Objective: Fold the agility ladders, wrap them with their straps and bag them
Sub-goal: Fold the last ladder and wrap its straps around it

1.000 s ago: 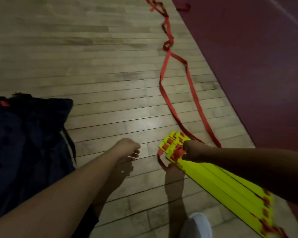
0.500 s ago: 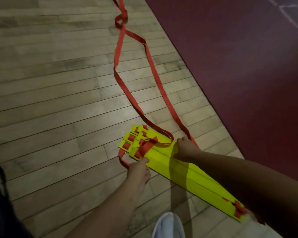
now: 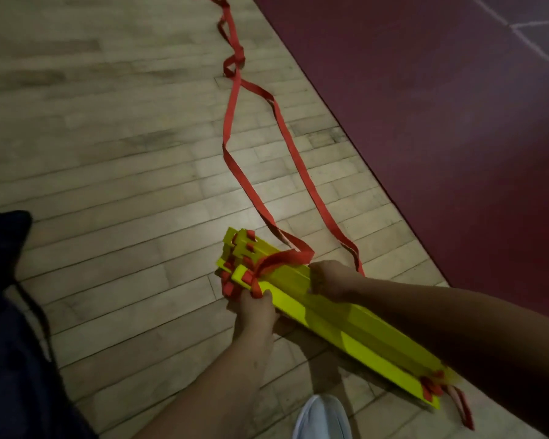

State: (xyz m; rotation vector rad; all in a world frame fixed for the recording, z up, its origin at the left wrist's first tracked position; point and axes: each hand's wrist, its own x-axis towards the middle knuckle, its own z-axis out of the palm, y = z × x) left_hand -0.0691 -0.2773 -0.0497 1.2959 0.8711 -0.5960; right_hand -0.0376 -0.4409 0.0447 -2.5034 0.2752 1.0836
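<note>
The folded yellow ladder rungs (image 3: 346, 324) form 1 bundle slanting across the lower right of the frame. The left hand (image 3: 254, 307) grips its near edge beside a red strap (image 3: 235, 122) loop; the right hand (image 3: 330, 280) clamps its top. 2 strap lines trail over the wooden floor (image 3: 108, 153) toward the upper centre. A dark bag (image 3: 7, 312) lies at lower left.

Dim, soft view, pale glare on the wood floor (image 3: 203, 201) (darker, blurred edges)
</note>
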